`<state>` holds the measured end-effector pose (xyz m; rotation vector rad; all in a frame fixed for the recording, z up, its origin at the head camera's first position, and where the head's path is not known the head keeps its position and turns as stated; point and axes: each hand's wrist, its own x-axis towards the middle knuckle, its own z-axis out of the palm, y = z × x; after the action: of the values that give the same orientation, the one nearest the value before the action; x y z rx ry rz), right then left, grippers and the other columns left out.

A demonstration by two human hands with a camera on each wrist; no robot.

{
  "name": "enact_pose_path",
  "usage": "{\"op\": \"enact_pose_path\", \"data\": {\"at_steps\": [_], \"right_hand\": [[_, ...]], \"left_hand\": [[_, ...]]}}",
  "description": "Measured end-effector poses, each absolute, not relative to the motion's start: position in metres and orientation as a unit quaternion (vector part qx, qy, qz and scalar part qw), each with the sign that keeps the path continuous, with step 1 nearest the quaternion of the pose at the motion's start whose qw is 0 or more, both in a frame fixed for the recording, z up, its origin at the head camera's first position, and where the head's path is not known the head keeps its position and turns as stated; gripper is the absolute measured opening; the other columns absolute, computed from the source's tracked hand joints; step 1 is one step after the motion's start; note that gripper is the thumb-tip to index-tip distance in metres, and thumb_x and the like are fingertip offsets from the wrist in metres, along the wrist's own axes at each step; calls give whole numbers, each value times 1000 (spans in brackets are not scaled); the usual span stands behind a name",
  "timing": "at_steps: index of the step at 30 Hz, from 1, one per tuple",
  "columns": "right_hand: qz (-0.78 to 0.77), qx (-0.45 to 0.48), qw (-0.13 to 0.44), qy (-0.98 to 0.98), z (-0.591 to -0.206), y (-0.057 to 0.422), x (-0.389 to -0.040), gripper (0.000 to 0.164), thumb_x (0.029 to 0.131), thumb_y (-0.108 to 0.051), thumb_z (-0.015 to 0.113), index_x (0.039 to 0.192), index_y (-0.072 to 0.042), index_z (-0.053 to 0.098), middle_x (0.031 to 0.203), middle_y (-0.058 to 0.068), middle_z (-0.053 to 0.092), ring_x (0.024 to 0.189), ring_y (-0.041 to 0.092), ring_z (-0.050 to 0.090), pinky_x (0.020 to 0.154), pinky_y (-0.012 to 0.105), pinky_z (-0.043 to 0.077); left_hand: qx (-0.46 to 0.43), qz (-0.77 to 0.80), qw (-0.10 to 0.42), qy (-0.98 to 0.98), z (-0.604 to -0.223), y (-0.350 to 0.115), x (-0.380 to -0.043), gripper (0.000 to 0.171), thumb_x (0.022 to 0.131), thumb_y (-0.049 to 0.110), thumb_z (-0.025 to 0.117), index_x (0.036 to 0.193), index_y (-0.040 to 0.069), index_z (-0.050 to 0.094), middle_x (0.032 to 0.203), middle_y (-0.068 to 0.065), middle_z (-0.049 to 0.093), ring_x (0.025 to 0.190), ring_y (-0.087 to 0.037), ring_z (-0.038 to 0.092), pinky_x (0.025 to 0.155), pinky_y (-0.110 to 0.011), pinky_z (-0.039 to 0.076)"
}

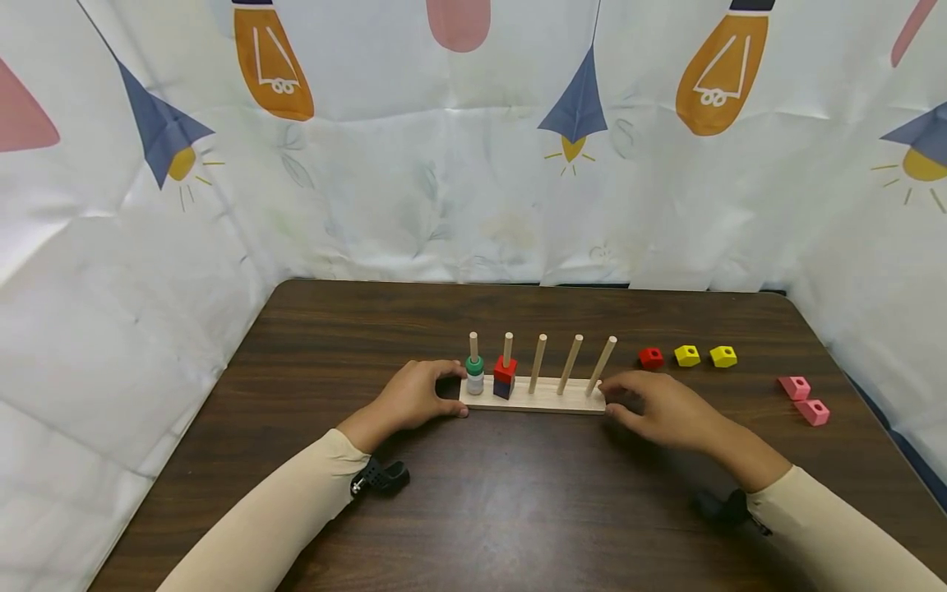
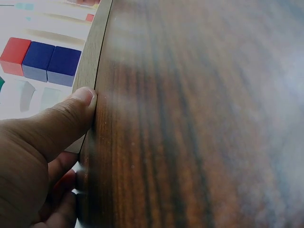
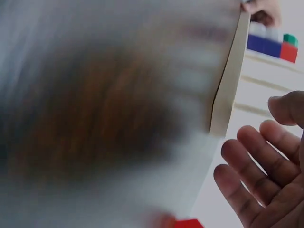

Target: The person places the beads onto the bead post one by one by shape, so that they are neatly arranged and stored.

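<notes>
A pale wooden peg board (image 1: 547, 401) with a row of upright pegs stands on the table in the head view. White pieces (image 1: 475, 384) with a green piece (image 1: 474, 365) on top sit on its leftmost peg. The second peg carries two dark blue blocks (image 2: 38, 61) under a red block (image 1: 505, 369); the other pegs are bare. My left hand (image 1: 416, 396) grips the board's left end, thumb on the front edge, fingers curled behind. Beside the right end, my right hand (image 1: 664, 407) has its fingers loosely bent, holding nothing; the right wrist view shows them apart from the board.
Right of the board lie a red block (image 1: 650, 358) and two yellow blocks (image 1: 686, 356), each with a hole. Two pink blocks (image 1: 812, 412) lie farther right, near the edge of the dark wooden table (image 1: 503, 510). A patterned white curtain (image 1: 473, 205) hangs behind.
</notes>
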<state>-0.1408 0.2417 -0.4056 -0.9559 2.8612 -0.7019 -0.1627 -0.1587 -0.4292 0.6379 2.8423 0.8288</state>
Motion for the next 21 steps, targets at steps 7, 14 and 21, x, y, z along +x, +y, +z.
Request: {"op": "enact_pose_path", "data": {"at_steps": [7, 14, 21], "right_hand": [[-221, -284, -68, 931, -401, 269, -159, 33, 88, -9, 81, 118, -4, 71, 113, 9, 70, 100, 28, 66, 82, 49, 55], [-200, -241, -50, 948, -397, 288, -173, 38, 89, -8, 79, 124, 1, 67, 133, 23, 60, 116, 43, 58, 90, 59, 51], [-191, -214, -6, 958, -400, 292, -183, 39, 91, -8, 76, 126, 4, 65, 121, 23, 64, 105, 39, 64, 87, 58, 52]], "left_hand": [[209, 273, 57, 937, -429, -158, -163, 53, 77, 37, 92, 123, 18, 73, 132, -4, 68, 124, -26, 61, 104, -47, 47], [210, 271, 56, 938, -428, -157, -163, 54, 77, 38, 92, 123, 18, 73, 131, -3, 69, 123, -26, 62, 104, -47, 47], [207, 273, 57, 938, -428, -158, -163, 54, 77, 38, 92, 123, 18, 73, 131, -3, 69, 123, -26, 62, 104, -47, 47]]}}
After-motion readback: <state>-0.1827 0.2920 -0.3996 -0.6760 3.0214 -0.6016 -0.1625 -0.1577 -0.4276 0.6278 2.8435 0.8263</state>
